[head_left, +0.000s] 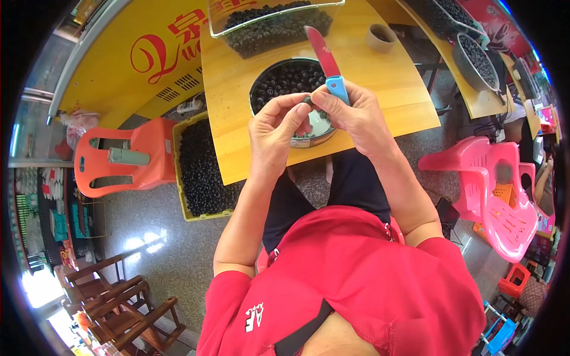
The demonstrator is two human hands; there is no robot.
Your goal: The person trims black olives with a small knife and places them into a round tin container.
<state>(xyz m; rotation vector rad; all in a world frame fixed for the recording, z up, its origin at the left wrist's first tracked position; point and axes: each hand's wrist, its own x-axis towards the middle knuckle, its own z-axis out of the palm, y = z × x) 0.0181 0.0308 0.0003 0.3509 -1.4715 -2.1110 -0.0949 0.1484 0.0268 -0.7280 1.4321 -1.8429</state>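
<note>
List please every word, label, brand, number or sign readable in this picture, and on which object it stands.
"Qu…": in red on the yellow panel; the table hides the rest.
"泉", probably: red character on the same panel; the next is partly hidden.
"A", "E", seemingly: white letters on the red shirt; smaller ones unreadable.
Packages at picture left: too small, blurred.
Knife: no readable text.

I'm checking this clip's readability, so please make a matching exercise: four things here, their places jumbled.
1. knife
2. round bowl
3. yellow crate
4. pink chair

A. on the table
B. on the floor, to the person's right
C. in the right hand
D. beside the orange chair

Pairs: 1-C, 2-A, 3-D, 4-B
</note>
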